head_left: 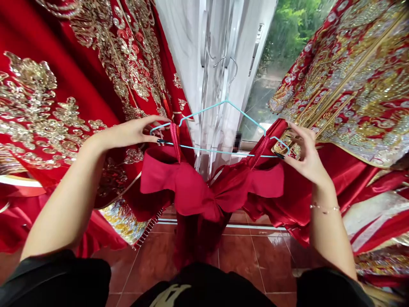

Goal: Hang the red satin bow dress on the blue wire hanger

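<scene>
Head view: our left hand and right hand each pinched one end of a single light-blue wire hanger, fingers nearly closed on it, and one red satin dress hung between them, its two straps lying just inside each grip. Behind the dress stood a white curtain and a window, with glossy red-brown floor tiles below. We counted two gold-embroidered red robes, one on our left and another on our right, and one thin chain bracelet on our right wrist.
</scene>
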Demonstrator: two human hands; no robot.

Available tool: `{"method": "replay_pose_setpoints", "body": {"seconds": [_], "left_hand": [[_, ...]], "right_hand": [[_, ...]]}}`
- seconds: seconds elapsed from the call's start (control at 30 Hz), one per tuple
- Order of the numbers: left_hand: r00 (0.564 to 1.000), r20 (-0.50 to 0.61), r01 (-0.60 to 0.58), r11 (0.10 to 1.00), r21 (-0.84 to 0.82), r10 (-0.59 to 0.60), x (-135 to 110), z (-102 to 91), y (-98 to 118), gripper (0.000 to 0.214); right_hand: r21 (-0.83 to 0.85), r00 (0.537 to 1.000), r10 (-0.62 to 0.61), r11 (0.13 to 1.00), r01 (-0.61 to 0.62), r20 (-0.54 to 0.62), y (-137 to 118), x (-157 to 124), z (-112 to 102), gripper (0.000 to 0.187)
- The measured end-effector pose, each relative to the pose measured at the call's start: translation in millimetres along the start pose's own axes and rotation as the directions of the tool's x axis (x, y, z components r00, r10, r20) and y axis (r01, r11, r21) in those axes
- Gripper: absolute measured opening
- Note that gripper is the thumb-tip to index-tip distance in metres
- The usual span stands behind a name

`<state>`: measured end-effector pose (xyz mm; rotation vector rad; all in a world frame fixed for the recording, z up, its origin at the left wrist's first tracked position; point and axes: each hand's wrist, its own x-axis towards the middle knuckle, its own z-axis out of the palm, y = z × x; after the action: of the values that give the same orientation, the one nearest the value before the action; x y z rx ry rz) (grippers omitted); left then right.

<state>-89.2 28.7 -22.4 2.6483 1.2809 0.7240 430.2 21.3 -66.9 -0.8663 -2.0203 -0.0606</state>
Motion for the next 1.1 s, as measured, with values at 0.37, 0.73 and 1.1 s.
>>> {"method": "replay_pose_setpoints", "body": {"seconds": [0.37,0.73,1.1], "left_hand": [[0.856,-0.427,-0.044,0.864,0.501,0.291,-90,64.2,45,0.022],[0.902,0.423,0.142,0.986,-0.091,-0.09,-47,-0.5,1,0.057],[0.967,0.121,0.209,0.97,0.121,-0.223,39,-46.5,-27,0.026]], "right_hand": [[-0.041,0.993,-0.12,0.992,0.12,0.005,-2,-52,6,0.039],[-0.122,0.914,0.122,0.989,-0.08,0.386,22,-2,-38,0.03],[-0.018,0.972,0.154,0.988,-0.153,0.18,15,66,-22,0.039]]}}
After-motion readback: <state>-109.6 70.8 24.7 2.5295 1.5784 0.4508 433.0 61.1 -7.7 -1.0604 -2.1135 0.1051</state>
